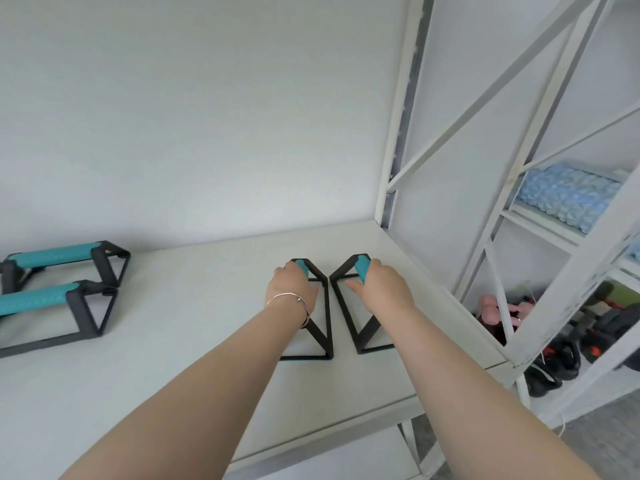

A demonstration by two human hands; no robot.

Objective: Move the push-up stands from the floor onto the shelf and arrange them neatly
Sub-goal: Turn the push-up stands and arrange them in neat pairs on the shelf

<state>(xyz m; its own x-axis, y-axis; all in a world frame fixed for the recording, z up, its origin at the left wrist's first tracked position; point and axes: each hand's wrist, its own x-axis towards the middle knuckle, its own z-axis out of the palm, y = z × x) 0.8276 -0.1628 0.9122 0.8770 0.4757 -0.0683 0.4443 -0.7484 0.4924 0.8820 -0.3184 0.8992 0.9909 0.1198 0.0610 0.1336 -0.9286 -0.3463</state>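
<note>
Shelf [207, 323]; hands [292, 284] clenched round stands [320, 336]

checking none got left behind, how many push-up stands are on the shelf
4: two at the shelf's left, rear stand and front stand; one under the left hand, one under the right hand. Floor hidden.

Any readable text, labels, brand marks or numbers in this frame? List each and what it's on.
None readable.
Push-up stands on the shelf, the two held and the two at left: no marking visible.
Foam roller and gear on the lower shelves: too blurred to show any print.
</note>
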